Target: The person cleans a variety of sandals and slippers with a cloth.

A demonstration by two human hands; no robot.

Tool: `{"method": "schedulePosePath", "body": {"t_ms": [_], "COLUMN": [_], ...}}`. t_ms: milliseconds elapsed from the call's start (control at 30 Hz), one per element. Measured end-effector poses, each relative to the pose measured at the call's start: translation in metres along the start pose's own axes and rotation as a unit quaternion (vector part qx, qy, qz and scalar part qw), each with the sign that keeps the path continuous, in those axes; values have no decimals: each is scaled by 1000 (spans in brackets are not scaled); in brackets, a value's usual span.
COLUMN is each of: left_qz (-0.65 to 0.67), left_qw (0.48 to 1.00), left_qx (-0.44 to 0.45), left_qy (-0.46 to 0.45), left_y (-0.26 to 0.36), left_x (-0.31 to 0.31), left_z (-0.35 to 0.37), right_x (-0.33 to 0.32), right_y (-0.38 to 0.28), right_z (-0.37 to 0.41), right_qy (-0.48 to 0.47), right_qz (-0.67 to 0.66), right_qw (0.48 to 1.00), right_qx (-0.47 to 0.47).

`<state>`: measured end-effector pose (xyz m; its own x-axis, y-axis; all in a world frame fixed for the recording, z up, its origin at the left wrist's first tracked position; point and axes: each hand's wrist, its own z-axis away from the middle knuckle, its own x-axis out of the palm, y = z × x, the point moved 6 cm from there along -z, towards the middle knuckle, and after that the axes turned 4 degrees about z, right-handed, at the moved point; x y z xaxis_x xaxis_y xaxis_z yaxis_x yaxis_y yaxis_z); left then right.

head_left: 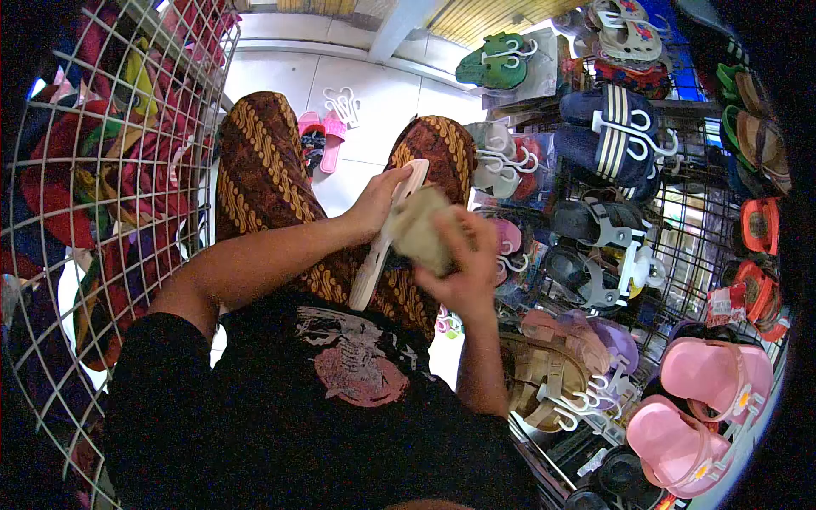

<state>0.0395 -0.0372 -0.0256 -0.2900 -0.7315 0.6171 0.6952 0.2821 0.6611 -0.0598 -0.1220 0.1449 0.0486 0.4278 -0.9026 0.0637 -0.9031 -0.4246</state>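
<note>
My left hand [374,202] is closed around the upper part of a pale sandal [367,280], which is tilted nearly edge-on above my lap. Only its long, narrow side and some dark gaps show, so its full shape is hidden. My right hand [467,262], smeared by motion, grips a crumpled beige cloth [421,229]. The cloth lies against the sandal's right side and covers part of it.
A white wire grid [102,174] with colourful goods behind it rises at my left. Racks at my right hold navy striped slides [608,140], pink clogs [680,446] and green footwear [493,64] on hangers. Pink slippers [331,146] lie on the tiled floor [276,72].
</note>
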Motion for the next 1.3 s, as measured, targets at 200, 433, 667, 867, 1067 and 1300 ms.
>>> {"method": "schedulePosePath", "body": {"t_ms": [200, 433, 667, 867, 1067, 1300], "left_qz": [117, 278, 284, 176, 9, 178], "left_qw": [976, 950, 930, 949, 974, 957], "left_qx": [-60, -124, -75, -79, -179, -117], "left_qy": [-173, -63, -219, -250, -136, -197], "left_y": [-15, -16, -15, 38, 65, 76], "left_x": [-15, -16, -17, 9, -7, 6], "left_z": [-10, -14, -44, -10, 26, 19], "right_x": [2, 3, 15, 46, 41, 39], "right_y": [-16, -40, 19, 25, 27, 32], "right_z": [-12, -9, 31, 58, 55, 49], "right_qy": [35, -21, 12, 108, 115, 121], "right_qz": [49, 37, -56, 37, 40, 5], "right_qw": [997, 999, 983, 977, 979, 977], "right_qx": [38, -7, 175, 178, 167, 173]}}
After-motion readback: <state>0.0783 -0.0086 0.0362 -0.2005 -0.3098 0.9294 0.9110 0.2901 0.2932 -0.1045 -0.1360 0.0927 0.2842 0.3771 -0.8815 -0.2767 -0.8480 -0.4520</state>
